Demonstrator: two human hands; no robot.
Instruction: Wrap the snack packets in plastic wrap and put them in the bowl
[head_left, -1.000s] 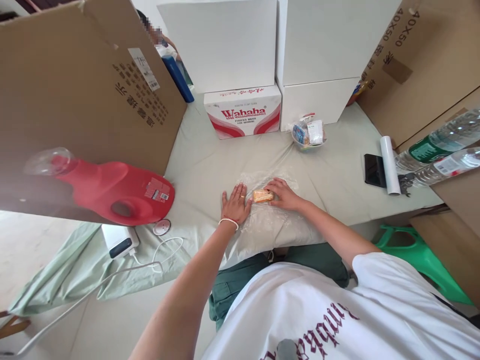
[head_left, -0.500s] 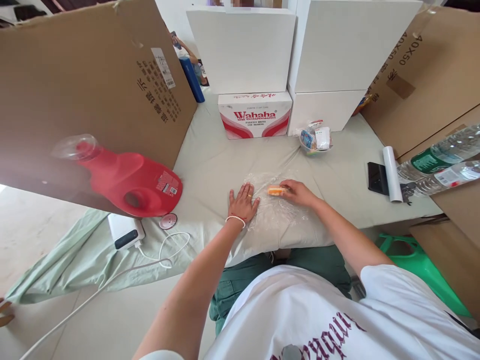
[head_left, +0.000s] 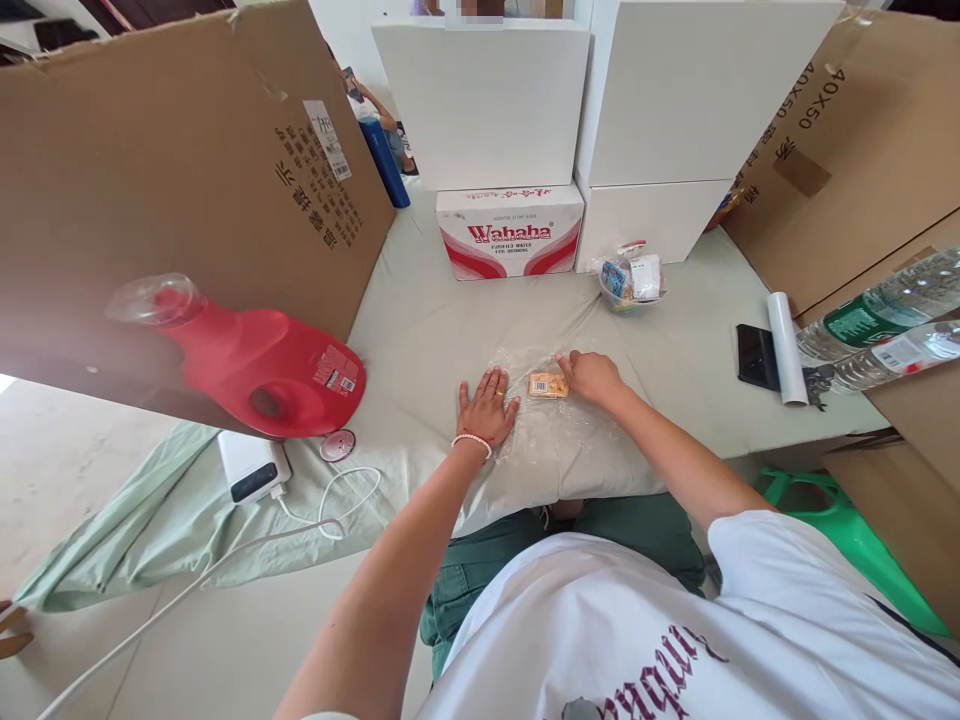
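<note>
Orange packet (head_left: 548, 385): lies on plastic film (head_left: 546, 432). Left hand (head_left: 485, 412): at film's left edge, fingers spread flat, gripping nothing; press evenly. Right hand (head_left: 591, 378): film's right side, fingers curled at packet (grip: cannot tell).

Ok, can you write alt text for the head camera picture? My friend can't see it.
A person's right hand is at one end of a small orange rectangular packet on crinkled clear plastic film; the left hand lies flat nearby. A white cardboard box with red lettering stands behind, a red plastic jug to the left.
</note>
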